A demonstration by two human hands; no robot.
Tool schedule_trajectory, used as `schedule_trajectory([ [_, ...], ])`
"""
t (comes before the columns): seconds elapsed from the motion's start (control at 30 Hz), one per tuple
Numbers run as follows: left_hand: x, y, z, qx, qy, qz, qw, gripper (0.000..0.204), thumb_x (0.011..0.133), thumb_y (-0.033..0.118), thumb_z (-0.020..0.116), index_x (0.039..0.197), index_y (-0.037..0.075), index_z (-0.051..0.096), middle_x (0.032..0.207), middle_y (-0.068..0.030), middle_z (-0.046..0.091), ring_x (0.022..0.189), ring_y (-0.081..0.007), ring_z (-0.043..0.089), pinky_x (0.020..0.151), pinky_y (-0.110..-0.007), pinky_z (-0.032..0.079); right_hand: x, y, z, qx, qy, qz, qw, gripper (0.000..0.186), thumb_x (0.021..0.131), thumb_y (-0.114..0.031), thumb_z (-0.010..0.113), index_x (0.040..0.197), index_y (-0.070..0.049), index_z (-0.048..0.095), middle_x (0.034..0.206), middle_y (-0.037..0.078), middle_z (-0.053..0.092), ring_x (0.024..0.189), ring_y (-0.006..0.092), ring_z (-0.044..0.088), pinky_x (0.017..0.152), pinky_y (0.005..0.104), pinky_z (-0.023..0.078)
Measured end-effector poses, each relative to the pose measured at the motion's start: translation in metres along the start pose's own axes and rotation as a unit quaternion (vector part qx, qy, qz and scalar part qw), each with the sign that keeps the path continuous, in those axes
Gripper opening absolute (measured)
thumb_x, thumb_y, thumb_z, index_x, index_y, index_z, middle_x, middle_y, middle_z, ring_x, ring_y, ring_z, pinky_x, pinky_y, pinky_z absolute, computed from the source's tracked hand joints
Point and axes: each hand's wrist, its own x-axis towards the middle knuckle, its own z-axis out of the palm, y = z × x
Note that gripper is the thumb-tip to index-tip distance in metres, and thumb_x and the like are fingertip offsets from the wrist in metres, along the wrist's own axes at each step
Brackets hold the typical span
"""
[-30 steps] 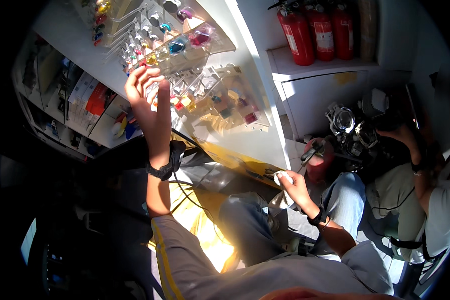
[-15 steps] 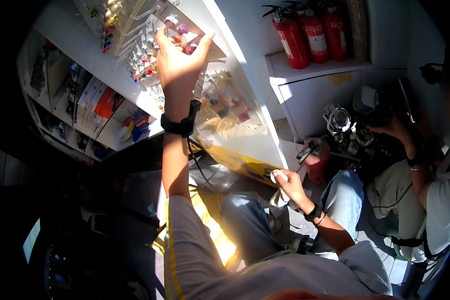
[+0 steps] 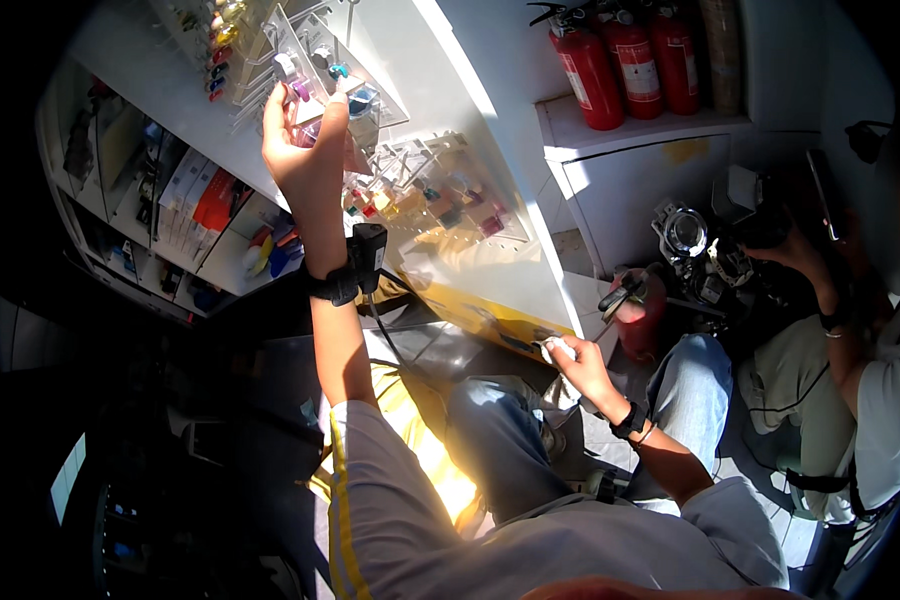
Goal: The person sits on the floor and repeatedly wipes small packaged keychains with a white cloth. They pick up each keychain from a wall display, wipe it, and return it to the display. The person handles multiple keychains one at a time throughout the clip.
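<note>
Up at the white display panel, my left hand (image 3: pixel 310 160) has its thumb and fingers closed around a small pink and purple packaged trinket (image 3: pixel 302 92). Beside its thumb hangs another clear pack with a blue trinket (image 3: pixel 358 98). Several more colourful trinkets (image 3: pixel 440 200) hang on wire hooks below and to the right of that hand. Lower down, near my knees, my right hand (image 3: pixel 585 372) grips a crumpled white cloth (image 3: pixel 562 353), part of which hangs beneath the fingers. A black band with a small box and cable sits on my left wrist.
Red fire extinguishers (image 3: pixel 632 65) stand on a white ledge (image 3: pixel 650 135) at the upper right. Below them are metal equipment (image 3: pixel 682 232) and a red container (image 3: pixel 638 315). Another person's hand (image 3: pixel 795 255) is at the right. Shelves with books (image 3: pixel 195 195) stand left.
My left hand has shifted left along the panel with the pink and purple trinket, uncovering the pack with the blue trinket. My right hand stays nearly in place with the cloth.
</note>
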Motion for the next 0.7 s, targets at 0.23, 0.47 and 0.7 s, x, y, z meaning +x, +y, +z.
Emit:
schedule_trajectory([
  [0.23,0.024,0.016,-0.05,0.051,-0.106,-0.042,0.992,0.043,0.081,0.01,0.07,0.118,-0.006,0.054,0.082,-0.0007,0.063,0.062,-0.0006,0.05,0.053,-0.015,0.038,-0.002,0.002,0.006,-0.007,-0.012,0.009,1.0,0.026,0.088,-0.025,0.062,0.09,0.0,0.065,0.069,0.017,0.063,0.058,0.0197,0.058,0.059,0.0326,0.046],
  [0.47,0.015,0.054,-0.061,-0.014,-0.167,-0.059,0.984,0.051,0.082,0.024,0.061,0.119,-0.01,0.053,0.09,-0.005,0.056,0.071,-0.009,0.05,0.061,-0.022,0.04,-0.002,-0.003,0.005,0.002,-0.035,0.007,0.999,0.024,0.087,-0.024,0.062,0.09,0.0,0.067,0.066,0.014,0.061,0.059,0.0136,0.054,0.06,0.0302,0.046],
  [0.7,-0.199,0.012,-0.037,0.017,-0.362,-0.157,0.919,0.074,0.061,0.007,0.075,0.13,0.001,0.047,0.108,-0.0125,0.06,0.095,-0.0182,0.061,0.08,-0.029,0.05,0.008,-0.01,-0.029,0.211,-0.088,0.041,0.973,0.034,0.093,-0.029,0.058,0.098,0.004,0.067,0.084,0.0,0.066,0.078,0.0055,0.056,0.071,0.0226,0.046],
])
